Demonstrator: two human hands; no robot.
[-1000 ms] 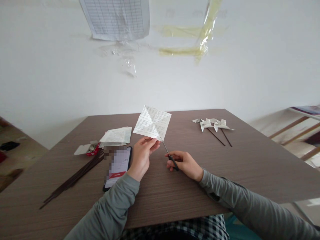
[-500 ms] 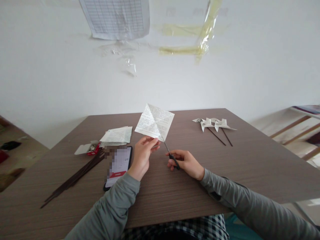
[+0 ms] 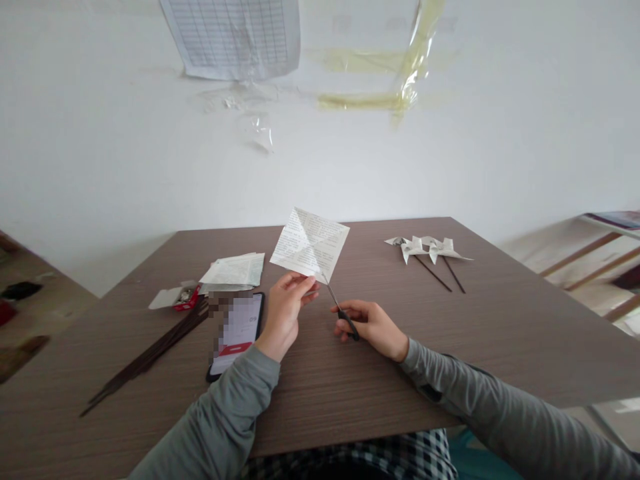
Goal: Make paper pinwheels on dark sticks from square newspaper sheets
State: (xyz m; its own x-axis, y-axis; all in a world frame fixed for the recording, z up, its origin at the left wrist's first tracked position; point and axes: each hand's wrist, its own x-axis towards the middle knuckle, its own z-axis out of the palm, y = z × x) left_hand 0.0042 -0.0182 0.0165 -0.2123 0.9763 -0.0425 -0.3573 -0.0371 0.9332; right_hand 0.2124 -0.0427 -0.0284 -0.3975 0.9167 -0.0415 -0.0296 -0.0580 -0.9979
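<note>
While two pinwheels (image 3: 440,249) lay finished, by the look of them, on their sticks at the right of the table (image 3: 450,367), a third piece was only at the cutting stage. The left hand (image 3: 284,310) pinched the printed paper square (image 3: 310,243) by its near edge, holding it up over the middle of the table, and the right hand (image 3: 377,330) gripped the scissors (image 3: 349,325) by their dark handles, blades at the square's near corner. Diagonal creases were in place, but how deep any cut ran could not be told. The other corners looked whole, and the square was flat, unshaped and on no stick. At the left, a stack of sheets (image 3: 233,272), a bundle of dark sticks (image 3: 155,350) and an open red box (image 3: 186,301) of small pieces lay near the phone (image 3: 240,333), apparently unused stock.
</note>
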